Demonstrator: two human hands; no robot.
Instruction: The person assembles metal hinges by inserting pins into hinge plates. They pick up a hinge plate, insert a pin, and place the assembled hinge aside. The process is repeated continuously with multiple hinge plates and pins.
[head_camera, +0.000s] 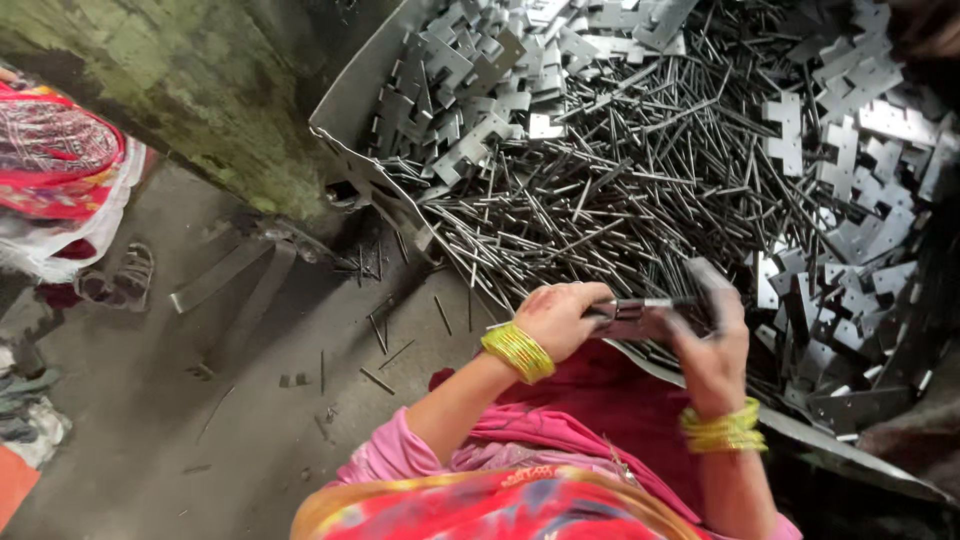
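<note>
My left hand and my right hand meet over the near edge of a big metal tray. Between them they grip a small folded metal hinge piece with a thin steel pin sticking out of it toward the right. Yellow bangles circle both wrists. Just beyond the hands lies a heap of thin steel pins. Flat notched hinge plates are piled at the back and along the right side of the tray.
Loose pins and metal strips lie scattered on the grey concrete floor at left. A sandal and another person's red patterned clothing are at the far left. A mossy wall stands behind.
</note>
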